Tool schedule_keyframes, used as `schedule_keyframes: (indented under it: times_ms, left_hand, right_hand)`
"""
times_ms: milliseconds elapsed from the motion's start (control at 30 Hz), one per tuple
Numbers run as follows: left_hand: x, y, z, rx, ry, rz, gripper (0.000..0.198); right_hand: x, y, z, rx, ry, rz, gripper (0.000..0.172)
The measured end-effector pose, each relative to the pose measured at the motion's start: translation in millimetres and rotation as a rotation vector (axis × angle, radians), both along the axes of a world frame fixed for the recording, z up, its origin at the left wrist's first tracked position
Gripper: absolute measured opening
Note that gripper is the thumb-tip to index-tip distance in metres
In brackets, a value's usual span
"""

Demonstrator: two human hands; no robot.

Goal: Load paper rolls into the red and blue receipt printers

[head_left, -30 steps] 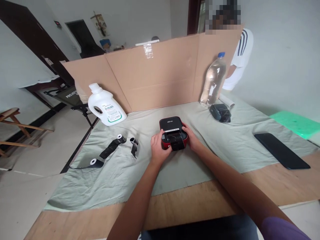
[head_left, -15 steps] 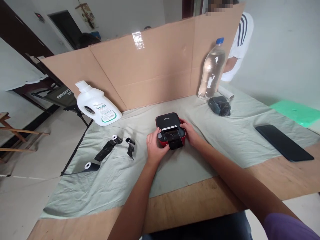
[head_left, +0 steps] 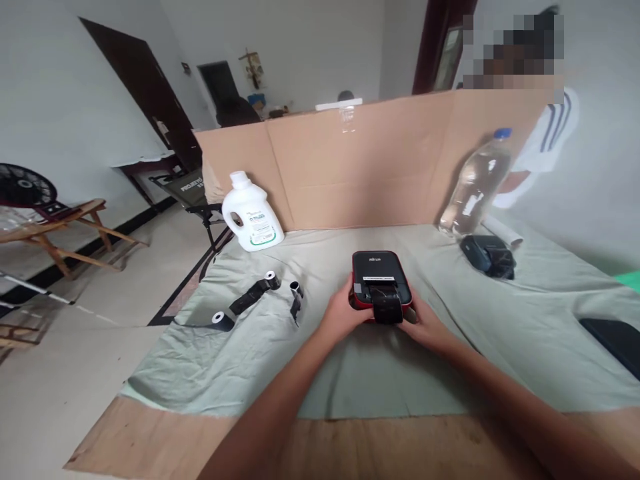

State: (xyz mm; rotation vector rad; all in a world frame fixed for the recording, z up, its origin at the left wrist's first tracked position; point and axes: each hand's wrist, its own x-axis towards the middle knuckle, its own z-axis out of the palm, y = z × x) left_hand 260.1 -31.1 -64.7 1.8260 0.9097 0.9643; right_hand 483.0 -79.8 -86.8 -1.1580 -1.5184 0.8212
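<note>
A small black-and-red label printer is between my hands near the middle of the cloth. Out of its slot a black paper strip curls down over the front. My left hand grips the printer's left side, with its thumb along the front. On the opposite side, my right hand holds the lower right corner, its thumb at the front. The far fingers of both hands are hidden behind the printer's sides. Whether its base touches the cloth I cannot tell.
Paper rolls with black strips lie left. A white jug and a water bottle stand before a cardboard screen. A dark device and a black phone lie right. Behind the screen is a person.
The view has tilted up and swung left. My hands have shifted from the printer's top edges down to its lower sides, and hold it there.
</note>
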Motion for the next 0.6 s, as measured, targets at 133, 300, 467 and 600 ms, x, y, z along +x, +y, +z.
schedule_keyframes:
  times_ms: [133, 300, 467, 600]
  left_hand:
    - [-43, 32, 40.6, 0.011, -0.020, 0.013, 0.088]
    - [-123, 91, 79.6, 0.086, -0.087, 0.128, 0.086]
    - [-201, 137, 81.5, 0.068, -0.108, 0.195, 0.085]
    - [-239, 153, 66.6, -0.013, -0.107, 0.213, 0.083]
  right_hand:
    - [-36, 40, 28.9, 0.100, -0.124, 0.031, 0.077]
    - [-120, 126, 75.2, 0.209, -0.115, 0.199, 0.082]
    - [-203, 196, 76.9, 0.218, -0.055, 0.365, 0.081]
    - [-245, 227, 49.0, 0.215, -0.009, 0.434, 0.084]
